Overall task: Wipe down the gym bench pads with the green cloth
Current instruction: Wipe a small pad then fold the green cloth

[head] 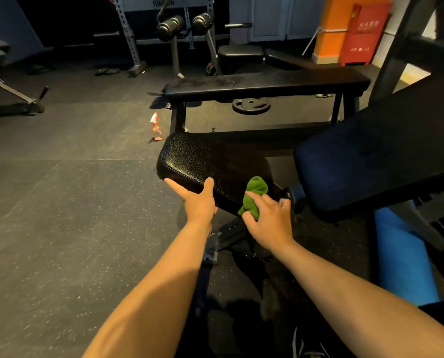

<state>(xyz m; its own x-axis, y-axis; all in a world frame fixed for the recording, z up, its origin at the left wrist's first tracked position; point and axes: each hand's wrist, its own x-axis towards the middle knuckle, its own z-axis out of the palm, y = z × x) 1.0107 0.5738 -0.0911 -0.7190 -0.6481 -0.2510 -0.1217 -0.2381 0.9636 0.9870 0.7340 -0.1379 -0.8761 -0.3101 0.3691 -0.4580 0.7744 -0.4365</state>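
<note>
Your left hand (199,200) grips the black seat pad's (202,161) near edge at frame centre; your right hand (267,220) clutches the green cloth (254,192) (bunched) against it.

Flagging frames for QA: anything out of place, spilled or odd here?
Minor only. A spray bottle stands on the floor by the seat pad, and a weight plate lies loose under the flat bench, whose top looks smudged. Nothing looks damaged.

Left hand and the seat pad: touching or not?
Touching. The head view shows the left hand gripping the seat pad's near edge, thumb on top. The right hand holds the green cloth.
</note>
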